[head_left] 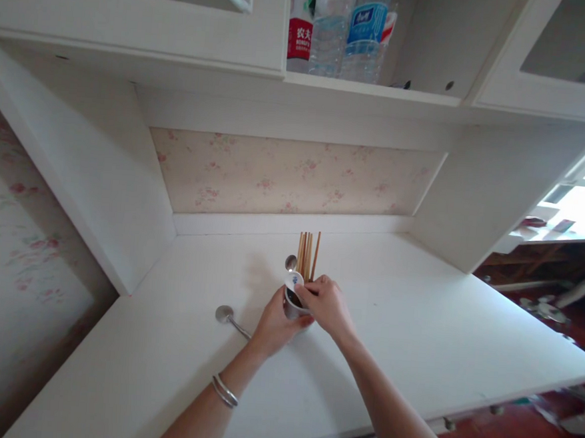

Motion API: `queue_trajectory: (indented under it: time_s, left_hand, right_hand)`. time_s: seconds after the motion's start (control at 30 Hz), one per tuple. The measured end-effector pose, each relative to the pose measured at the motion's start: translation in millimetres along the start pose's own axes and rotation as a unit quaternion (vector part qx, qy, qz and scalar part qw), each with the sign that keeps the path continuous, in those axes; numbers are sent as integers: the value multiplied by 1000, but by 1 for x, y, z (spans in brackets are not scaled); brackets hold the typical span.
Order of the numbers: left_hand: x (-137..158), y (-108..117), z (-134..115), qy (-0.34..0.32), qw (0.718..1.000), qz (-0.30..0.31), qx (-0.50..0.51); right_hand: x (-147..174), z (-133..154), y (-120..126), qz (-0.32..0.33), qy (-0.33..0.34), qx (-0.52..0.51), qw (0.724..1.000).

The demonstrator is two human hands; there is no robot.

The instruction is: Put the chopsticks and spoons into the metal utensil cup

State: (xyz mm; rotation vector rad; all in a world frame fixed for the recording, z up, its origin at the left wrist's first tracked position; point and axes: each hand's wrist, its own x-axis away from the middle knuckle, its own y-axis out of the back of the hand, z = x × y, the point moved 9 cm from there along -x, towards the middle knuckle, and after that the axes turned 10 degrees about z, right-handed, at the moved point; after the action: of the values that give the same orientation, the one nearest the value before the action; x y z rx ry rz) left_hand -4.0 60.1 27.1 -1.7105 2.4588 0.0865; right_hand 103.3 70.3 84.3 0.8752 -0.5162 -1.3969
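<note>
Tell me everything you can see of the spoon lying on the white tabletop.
The spoon looks like silvery metal, with a broad, roundish bowl and a slim handle. It lies flat on the white tabletop, bowl pointing away to the left, handle running toward the left hand and disappearing behind it near the wrist. The handle's far end is hidden; whether the hand touches it is unclear.
</note>
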Motion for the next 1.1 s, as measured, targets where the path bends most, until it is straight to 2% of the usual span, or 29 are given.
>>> queue_trajectory:
  time_s: [0.13,0.27,0.4,0.57,0.73,0.9,1.0,1.1]
  left_hand:
    - [-1,1,1,-24,999,0,-25]
    - [-2,2,3,-32,999,7,-33]
    - [-3,2,3,-26,999,19,-21]
    - [-3,5,3,-22,999,31,-1]
    - [-4,12,5,-30,999,31,-33]
    - [1,18,-1,-47,994,33,-93]
    - [17,41,-3,7,983,-13,-185]
    - [42,72,-6,101,933,-54,-340]
  right_hand:
    - [3,0,-1,-21,-22,34,999]
    - [5,-4,-1,-35,-36,22,998]
    - [6,-10,0,-38,-42,-33,998]
    - [16,-19,6,-86,-9,-145,986]
    - [19,-26,-27,-3,43,-289,956]
    - [17,-26,-48,22,52,-396,917]
    - [18,-28,-51,28,44,-402,914]
    - [19,-33,-52,28,25,-400,916]
